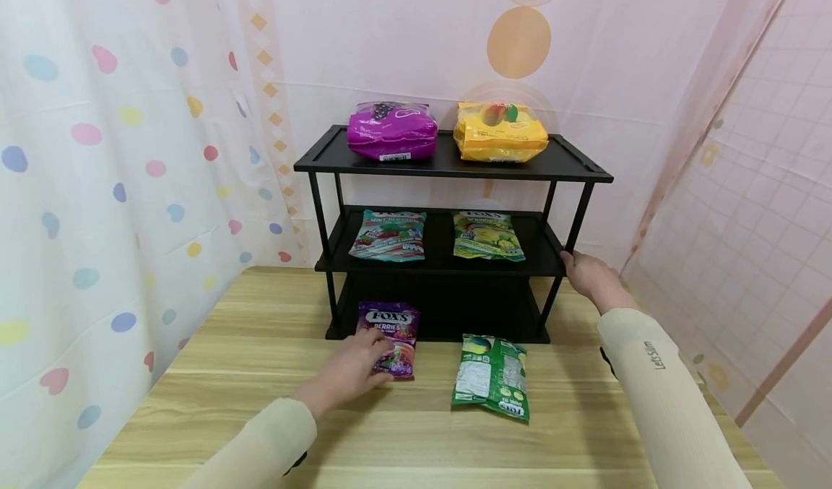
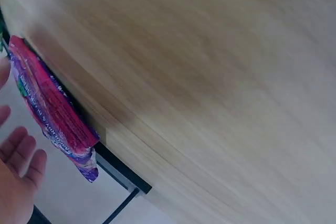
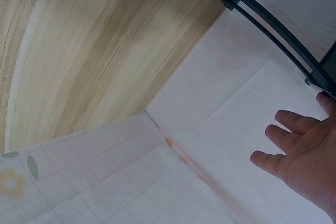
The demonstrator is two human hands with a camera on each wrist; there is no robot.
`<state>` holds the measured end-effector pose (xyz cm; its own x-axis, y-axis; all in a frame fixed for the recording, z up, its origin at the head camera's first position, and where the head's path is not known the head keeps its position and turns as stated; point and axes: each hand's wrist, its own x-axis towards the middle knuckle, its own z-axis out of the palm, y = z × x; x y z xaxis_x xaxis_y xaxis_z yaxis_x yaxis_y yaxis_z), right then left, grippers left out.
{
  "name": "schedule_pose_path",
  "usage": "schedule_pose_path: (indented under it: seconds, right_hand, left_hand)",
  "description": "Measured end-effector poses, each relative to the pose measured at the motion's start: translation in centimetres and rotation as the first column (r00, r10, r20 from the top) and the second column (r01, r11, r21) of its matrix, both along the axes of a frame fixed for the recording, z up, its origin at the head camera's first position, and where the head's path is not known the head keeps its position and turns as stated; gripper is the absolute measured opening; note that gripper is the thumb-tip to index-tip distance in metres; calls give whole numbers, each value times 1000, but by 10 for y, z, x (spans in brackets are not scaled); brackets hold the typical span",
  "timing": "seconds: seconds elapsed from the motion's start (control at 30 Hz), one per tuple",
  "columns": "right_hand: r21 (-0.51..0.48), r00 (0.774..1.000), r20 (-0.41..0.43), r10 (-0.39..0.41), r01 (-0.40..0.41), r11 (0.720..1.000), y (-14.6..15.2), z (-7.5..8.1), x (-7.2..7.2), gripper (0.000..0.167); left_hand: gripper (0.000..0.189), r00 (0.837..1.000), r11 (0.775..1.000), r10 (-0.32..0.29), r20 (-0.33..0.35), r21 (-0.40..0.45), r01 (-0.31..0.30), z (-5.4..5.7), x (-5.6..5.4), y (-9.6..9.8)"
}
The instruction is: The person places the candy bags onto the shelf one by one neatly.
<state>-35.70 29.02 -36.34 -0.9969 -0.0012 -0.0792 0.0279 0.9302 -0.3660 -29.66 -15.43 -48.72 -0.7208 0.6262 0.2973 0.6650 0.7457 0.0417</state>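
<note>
A purple Fox's berries candy bag stands at the front edge of the black shelf's bottom tier, its top overlapping that tier. My left hand is at the bag's lower left side, partly covering it. In the left wrist view the bag shows from the side, and the left fingers are extended beside it. My right hand touches the right end of the shelf's middle tier, near the post. The right wrist view shows its fingers spread, with one fingertip at the dark frame.
A green candy bag lies on the wooden table, right of the purple one. The middle tier bears a teal bag and a yellow-green bag. A magenta bag and a yellow bag sit on top. Curtains hang around.
</note>
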Motion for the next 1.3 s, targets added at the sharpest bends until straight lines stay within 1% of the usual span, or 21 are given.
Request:
schedule_pose_path:
  seconds: [0.07,0.17,0.23,0.3,0.43,0.63,0.73,0.9,0.97,1.17,1.3]
  right_hand:
    - [-4,1000,2,-1,1,1000,0,0,0,67]
    - [-5,1000,7,2,-2,1000,-1,0,-1,67]
    - [-7,1000,10,3,-3,1000,-1,0,-1,67]
    - [-6,1000,11,4,-4,1000,0,0,-1,67]
    - [1,1000,2,6,-6,1000,0,0,-1,68]
    - [10,1000,1,5,-5,1000,-1,0,-1,68]
    - [16,1000,6,8,-8,1000,-1,0,-1,68]
    - [13,1000,7,9,-9,1000,-1,0,-1,68]
    - [8,1000,7,8,-8,1000,-1,0,0,69]
    - [3,1000,2,9,-9,1000,-1,-1,-1,69]
    - [-1,1000,-1,6,-6,1000,0,-2,-2,69]
  left_hand:
    - [49,999,997,-28,-14,-75,27,-1,1,0]
    - [46,998,985,-48,-32,-167,42,-4,1,0]
    - [43,998,979,-49,-33,-202,41,-5,1,1]
    - [40,999,976,-47,-25,-216,40,-6,1,1]
    - [38,999,974,-40,-16,-222,35,-5,3,3]
    - [45,999,973,-26,-30,-230,19,-3,3,7]
    - [44,998,974,-22,-61,-225,8,-2,1,9]
    - [40,990,983,-19,-142,-184,-7,-3,-6,15]
    - [41,988,986,-7,-155,-165,-19,-3,-7,17]
    - [42,987,987,65,-149,-139,-86,-2,-12,22]
    - [34,980,981,96,-175,-148,-123,-3,-14,24]
